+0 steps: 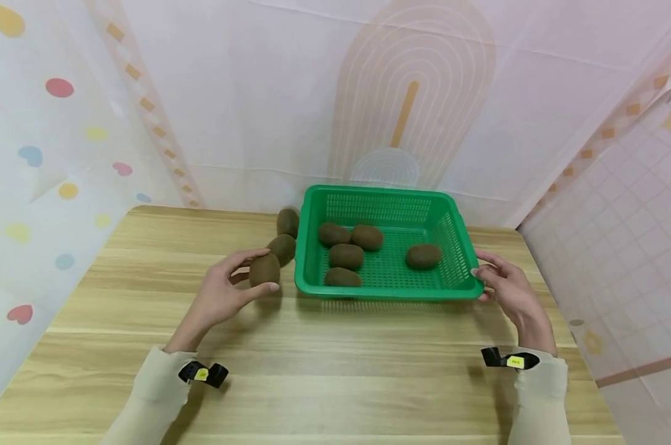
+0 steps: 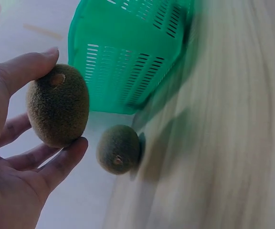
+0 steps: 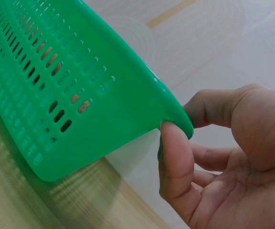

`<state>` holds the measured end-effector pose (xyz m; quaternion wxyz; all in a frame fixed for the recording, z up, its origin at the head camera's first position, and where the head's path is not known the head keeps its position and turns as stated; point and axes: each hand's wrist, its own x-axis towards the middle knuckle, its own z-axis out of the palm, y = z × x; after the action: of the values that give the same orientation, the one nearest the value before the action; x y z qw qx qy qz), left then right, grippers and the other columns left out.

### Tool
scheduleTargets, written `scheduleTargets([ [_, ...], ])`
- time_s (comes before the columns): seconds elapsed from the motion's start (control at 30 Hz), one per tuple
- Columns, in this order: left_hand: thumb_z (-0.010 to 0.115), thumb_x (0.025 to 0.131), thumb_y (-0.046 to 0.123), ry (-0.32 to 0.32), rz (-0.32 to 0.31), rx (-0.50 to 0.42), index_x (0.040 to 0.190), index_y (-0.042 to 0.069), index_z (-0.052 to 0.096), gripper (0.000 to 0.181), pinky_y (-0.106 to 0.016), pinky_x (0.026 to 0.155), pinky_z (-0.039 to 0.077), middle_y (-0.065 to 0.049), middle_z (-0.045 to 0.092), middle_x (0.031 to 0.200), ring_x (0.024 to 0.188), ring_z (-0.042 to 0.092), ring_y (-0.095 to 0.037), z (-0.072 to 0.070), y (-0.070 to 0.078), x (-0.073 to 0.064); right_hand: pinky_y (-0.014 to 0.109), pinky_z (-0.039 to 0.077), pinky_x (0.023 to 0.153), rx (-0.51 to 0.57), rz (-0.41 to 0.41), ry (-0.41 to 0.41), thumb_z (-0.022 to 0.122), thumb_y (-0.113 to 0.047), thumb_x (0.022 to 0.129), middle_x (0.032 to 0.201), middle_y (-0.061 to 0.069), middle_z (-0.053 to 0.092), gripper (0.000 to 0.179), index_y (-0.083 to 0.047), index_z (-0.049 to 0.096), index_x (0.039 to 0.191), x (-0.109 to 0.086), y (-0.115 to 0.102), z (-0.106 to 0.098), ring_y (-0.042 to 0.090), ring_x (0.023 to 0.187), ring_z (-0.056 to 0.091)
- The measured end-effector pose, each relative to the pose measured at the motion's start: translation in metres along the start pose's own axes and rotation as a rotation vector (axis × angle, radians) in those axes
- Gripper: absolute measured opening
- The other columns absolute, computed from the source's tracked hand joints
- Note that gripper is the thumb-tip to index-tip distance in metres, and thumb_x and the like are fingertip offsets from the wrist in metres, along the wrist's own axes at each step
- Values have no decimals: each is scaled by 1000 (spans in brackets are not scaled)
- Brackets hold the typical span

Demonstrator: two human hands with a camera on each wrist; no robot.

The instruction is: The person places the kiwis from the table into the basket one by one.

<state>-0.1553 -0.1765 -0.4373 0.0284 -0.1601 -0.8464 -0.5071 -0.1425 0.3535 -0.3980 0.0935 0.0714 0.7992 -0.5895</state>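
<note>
My left hand [image 1: 221, 287] holds a brown kiwi [image 1: 264, 272] between thumb and fingers, left of the green plastic basket [image 1: 391, 293]. In the left wrist view this fuzzy kiwi [image 2: 58, 107] appears raised off the table, with another kiwi [image 2: 118, 150] beyond it. Two more kiwis rest outside the basket's left wall, a nearer one [image 1: 283, 248] and a farther one [image 1: 288, 222]. Inside the basket lie several kiwis, mostly at its left, with a single kiwi [image 1: 423, 256] toward the right. My right hand [image 1: 510, 293] pinches the basket's rim [image 3: 175, 112] at the near right corner.
The wooden table [image 1: 324, 371] has its back edge along a patterned cloth wall [image 1: 246, 111]. Similar coverings rise at the left [image 1: 46, 204] and right [image 1: 624, 247]. Each wrist carries a black camera strap.
</note>
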Motion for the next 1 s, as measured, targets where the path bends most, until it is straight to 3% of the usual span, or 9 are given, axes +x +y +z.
scheduleTargets([
  [0.37, 88, 83, 24, 48, 40, -8, 140, 18, 63, 62, -12, 92, 53, -2, 65, 135, 119, 62, -17, -1, 15, 11, 23, 56, 64, 10, -8, -4, 56, -17, 106, 101, -11, 68, 58, -4, 35, 158, -2, 0, 0, 5, 81, 63],
  [1.0, 89, 81, 22, 46, 95, -59, 138, 19, 64, 62, -19, 93, 55, -1, 65, 136, 121, 61, -17, 6, 44, 42, 23, 56, 65, 19, -5, -7, 56, -16, 106, 101, -12, 69, 58, -4, 35, 158, -2, -1, -1, 5, 81, 63],
])
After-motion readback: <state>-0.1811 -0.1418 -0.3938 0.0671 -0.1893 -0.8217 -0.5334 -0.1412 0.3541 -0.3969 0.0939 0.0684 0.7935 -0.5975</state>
